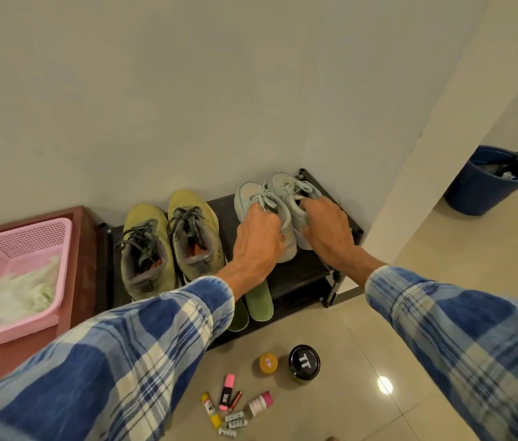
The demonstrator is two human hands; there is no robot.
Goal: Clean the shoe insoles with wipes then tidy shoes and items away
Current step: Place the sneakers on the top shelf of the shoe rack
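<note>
Two pale mint lace-up sneakers are shown side by side on the top tier of a black slatted shoe rack (299, 275). The left pale sneaker (246, 194) is gripped by the left hand (259, 240), whose fingers are curled over its collar. The right pale sneaker (284, 183) is gripped likewise by the right hand (327, 232). Olive suede-like sneakers (194, 218) with dark laces are set just beside them. Flat, rounded green insoles (259, 300) are seen protruding from the tier below. Crumpled white wipes (19, 296) are held in a pink perforated plastic basket (57, 224). A glossy black round jar (304, 361) is placed on the tiled floor.
</note>
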